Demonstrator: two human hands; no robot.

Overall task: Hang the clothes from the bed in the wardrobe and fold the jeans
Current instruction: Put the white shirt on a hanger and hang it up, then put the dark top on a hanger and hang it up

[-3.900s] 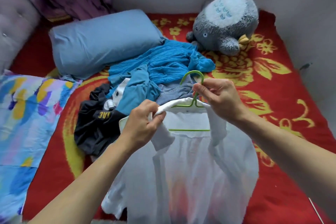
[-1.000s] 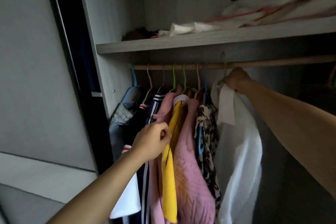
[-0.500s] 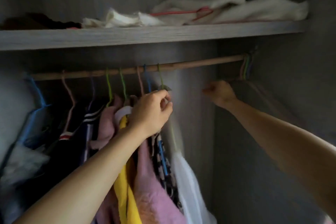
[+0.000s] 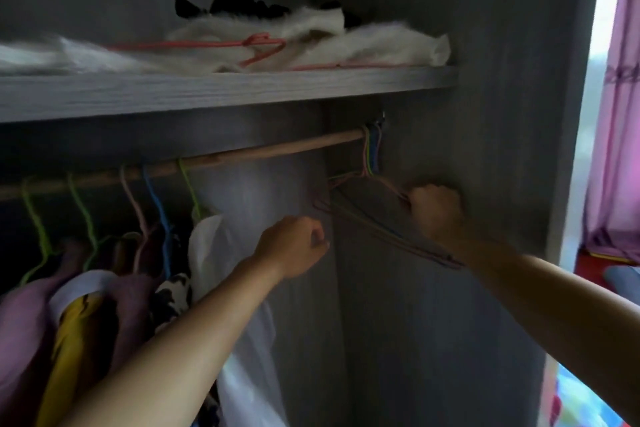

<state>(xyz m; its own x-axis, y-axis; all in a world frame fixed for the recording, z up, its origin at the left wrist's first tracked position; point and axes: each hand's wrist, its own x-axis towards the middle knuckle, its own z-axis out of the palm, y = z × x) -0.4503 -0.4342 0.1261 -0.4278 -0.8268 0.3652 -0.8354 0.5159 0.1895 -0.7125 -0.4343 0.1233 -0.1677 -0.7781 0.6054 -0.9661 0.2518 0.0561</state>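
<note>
Head view: right hand point(image 4: 434, 210) fingers grip the bare hangers point(image 4: 371, 149); left hand point(image 4: 294, 246) fingers curled, holding nothing, beside the white shirt point(image 4: 207, 243).

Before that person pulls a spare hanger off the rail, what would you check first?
1. Shirt hangs on the rail: ok.
2. Right hand grips the spare hangers: ok.
3. Only one hanger in that grip: cannot tell, too blurred.
4. Bare rail between shirt and spare hangers: ok.
5. Left hand holds nothing, free to help: ok.
</note>
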